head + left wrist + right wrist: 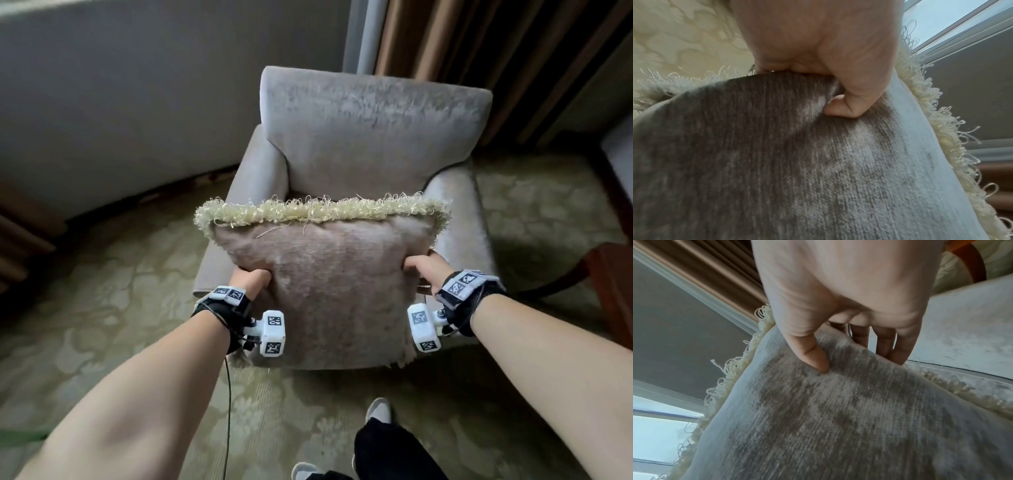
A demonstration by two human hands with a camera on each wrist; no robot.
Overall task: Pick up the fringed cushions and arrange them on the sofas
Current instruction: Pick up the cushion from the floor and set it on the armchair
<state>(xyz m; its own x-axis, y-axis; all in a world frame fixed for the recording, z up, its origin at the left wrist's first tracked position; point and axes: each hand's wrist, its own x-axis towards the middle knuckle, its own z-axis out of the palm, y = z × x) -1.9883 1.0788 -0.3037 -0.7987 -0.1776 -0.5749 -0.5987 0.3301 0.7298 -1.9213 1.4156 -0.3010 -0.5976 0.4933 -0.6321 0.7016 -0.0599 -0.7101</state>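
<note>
Cushion (325, 274) pinched between both hands' fingers (813, 356).

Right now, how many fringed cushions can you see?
1. The fringed cushion is held over the armchair seat, left hand gripping its left edge, right hand its right. Others may lie out of view.

Both forearms are bare, and each wrist wears a black strap. The left hand (249, 279) has a white block with black-and-white square markers on top of its strap (219, 310), a second white marker block (272, 333) bolted on its inner side, and a thin dark cable (227, 411) hanging from it. The right hand (423, 265) carries a matching strap (471, 298) and marker block (424, 327); near the bottom edge are dark trousers (394, 452) and light grey shoes (378, 411).
</note>
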